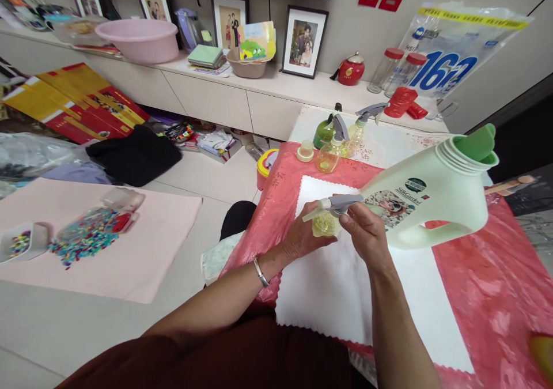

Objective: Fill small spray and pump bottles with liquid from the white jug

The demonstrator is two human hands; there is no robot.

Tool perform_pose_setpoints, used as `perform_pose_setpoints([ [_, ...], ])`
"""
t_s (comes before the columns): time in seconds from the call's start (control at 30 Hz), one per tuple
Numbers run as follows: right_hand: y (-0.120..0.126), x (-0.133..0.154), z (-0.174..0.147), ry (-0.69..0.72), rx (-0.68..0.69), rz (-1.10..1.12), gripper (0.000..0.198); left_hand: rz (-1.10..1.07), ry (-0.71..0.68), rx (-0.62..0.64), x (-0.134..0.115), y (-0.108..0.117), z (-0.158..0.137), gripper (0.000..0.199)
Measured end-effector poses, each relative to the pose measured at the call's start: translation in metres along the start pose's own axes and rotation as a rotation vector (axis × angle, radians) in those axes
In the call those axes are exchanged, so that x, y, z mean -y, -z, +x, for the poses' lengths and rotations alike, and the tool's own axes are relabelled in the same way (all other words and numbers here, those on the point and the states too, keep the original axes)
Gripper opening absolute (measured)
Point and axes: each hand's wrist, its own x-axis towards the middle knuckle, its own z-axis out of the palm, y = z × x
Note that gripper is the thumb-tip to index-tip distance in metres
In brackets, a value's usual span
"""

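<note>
Left grip (307, 232) curled round a clear yellowish bottle (326, 225), right grip (366, 227) pinched its grey sprayer (341, 203); pale-green jug (432, 176) at two o'clock hid its contents.

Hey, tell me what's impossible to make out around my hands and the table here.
- Head view: the neck of the spray bottle, hidden by the spray head and right hand.
- Head view: the smallest print on the large jug, too small to read.
- Head view: the rest of the yellow object, cut off by the right edge.
</note>
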Motion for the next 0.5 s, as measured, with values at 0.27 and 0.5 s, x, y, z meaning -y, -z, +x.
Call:
perform_pose_setpoints([
  [0.27,-0.011,0.000,0.000,-0.009,-0.171,-0.037,0.049,-0.071,0.067,-0.071,0.001,-0.002,0.001,0.085],
  [0.5,-0.005,0.007,0.001,0.019,-0.082,-0.066,0.034,-0.121,0.047,-0.067,0.005,-0.002,-0.001,0.092],
])
